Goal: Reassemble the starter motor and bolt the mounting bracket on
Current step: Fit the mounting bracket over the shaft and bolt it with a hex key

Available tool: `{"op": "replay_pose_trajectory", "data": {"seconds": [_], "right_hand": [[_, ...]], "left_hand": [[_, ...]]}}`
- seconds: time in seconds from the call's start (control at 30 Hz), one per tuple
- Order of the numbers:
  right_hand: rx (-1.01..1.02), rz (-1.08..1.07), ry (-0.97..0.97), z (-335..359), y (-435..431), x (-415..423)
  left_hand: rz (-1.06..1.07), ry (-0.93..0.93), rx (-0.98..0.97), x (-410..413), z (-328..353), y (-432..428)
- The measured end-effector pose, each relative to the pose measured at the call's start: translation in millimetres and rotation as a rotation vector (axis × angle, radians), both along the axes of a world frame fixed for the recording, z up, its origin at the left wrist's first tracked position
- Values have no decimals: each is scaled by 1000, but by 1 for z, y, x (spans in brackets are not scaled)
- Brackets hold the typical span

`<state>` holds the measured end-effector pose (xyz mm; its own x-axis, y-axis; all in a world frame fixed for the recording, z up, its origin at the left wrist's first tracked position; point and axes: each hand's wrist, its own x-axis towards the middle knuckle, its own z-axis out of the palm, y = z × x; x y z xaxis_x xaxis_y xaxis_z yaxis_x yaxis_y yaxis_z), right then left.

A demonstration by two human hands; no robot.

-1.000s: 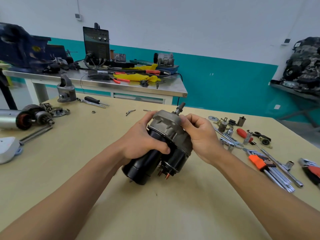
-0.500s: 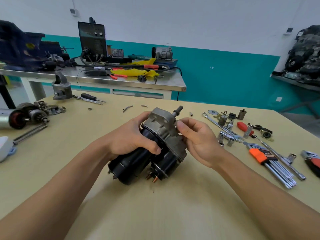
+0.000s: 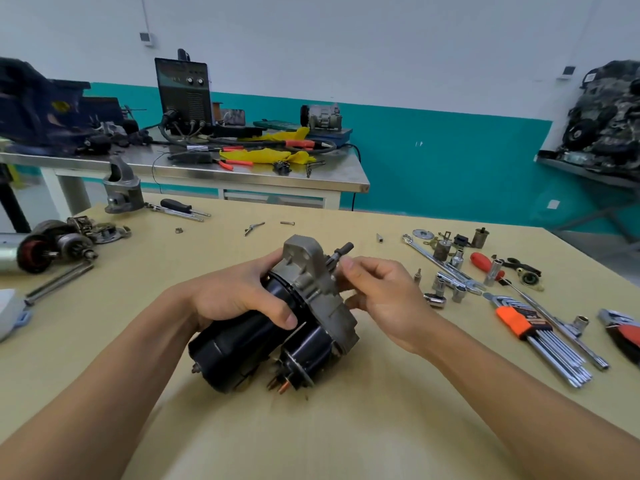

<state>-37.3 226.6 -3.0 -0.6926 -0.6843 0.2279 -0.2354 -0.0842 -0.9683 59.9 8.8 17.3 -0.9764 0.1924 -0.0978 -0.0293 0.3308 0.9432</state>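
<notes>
A starter motor (image 3: 242, 344) with a black body and solenoid lies tilted over the tan table (image 3: 346, 427). Its grey cast housing (image 3: 313, 275) faces away from me, with a short shaft (image 3: 343, 251) sticking out of it. My left hand (image 3: 235, 296) grips the black body just behind the housing. My right hand (image 3: 384, 289) touches the housing's right side, with fingertips at the base of the shaft. A separate grey cast nose bracket (image 3: 122, 188) stands at the table's far left.
Sockets, a long wrench (image 3: 433, 258), a red-handled screwdriver (image 3: 485, 263) and an orange hex key set (image 3: 540, 337) lie to the right. An armature and loose parts (image 3: 55, 242) lie at the left. A steel bench (image 3: 207, 168) with a welder stands behind.
The starter motor has dropped lower toward the table and shifted slightly toward me. My right hand's fingers have moved from the housing's side up to the shaft's base.
</notes>
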Motion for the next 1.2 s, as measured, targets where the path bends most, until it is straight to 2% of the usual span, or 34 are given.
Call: {"op": "replay_pose_trajectory", "data": {"seconds": [0.07,0.13,0.2,0.33,0.43,0.7,1.0,1.2], "right_hand": [[55,-122,56,11,2,-13],[81,-348,116,21,-3,-34],[196,-443,267,28,-14,-57],[651,-161,607,27,-52,-88],[867,-27,675,21,-82,-94],[1081,27,831,17,-125,-87],[1013,5,785,17,-113,-94],[1097,58,813,11,-107,-108]], "left_hand": [[-29,-48,7,3,-1,-11],[-57,-91,11,7,-3,-22],[-71,-131,5,10,-7,-32],[-88,-170,-15,11,-12,-39],[-90,-172,-24,10,-10,-39],[-80,-166,-5,11,-9,-35],[-4,-117,26,11,-9,-16],[59,-61,59,11,-10,4]]}}
